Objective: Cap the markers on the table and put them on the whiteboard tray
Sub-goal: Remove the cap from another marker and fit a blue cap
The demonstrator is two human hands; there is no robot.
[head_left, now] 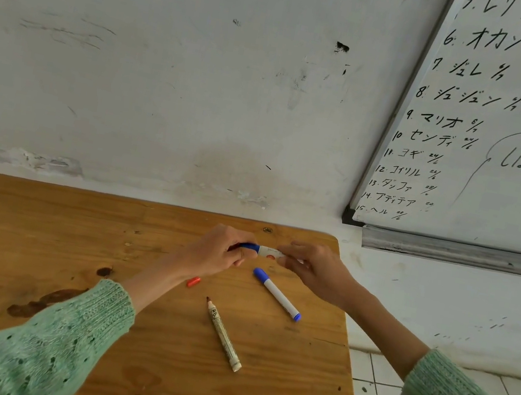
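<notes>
Green knit sleeves (61, 333) frame both my grips: left hand (217, 254) pinches the blue cap (251, 247), right hand (312, 269) holds the white marker (272, 253) above the wooden tabletop (38, 227). Next, I think, push them together.

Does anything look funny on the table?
Yes. The marker with the brown tip lies uncapped, while an orange cap sits loose beside the left hand. Dark stains also mark the wooden table.
</notes>
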